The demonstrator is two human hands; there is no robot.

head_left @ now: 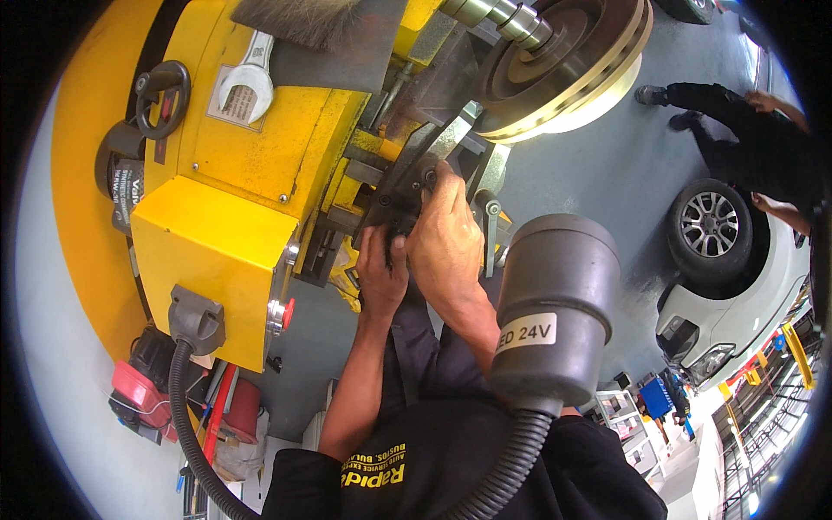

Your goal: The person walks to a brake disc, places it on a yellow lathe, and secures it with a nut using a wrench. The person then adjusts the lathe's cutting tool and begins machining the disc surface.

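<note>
A brake disc (568, 69) is mounted on the shaft (503, 22) of a yellow brake lathe (247, 147). In front of the disc sits the lathe's dark cutting-tool holder (400, 195), with a flat silver arm (457, 130) reaching toward the disc's edge. My right hand (446, 230) is closed at the holder, its fingertips by a round bolt head; whatever they grip is hidden. Lower and to the left, my left hand (382, 273) curls its fingers against the holder's near side, around a small dark part that I cannot make out.
A black lamp (555, 303) on a flexible conduit stands close on the right. A wrench (249, 82) lies on the lathe beside a handwheel (162, 100). A yellow control box (212, 269) has a red button (289, 314). At right are a person (754, 139), a wheel (711, 230) and a white car (745, 308).
</note>
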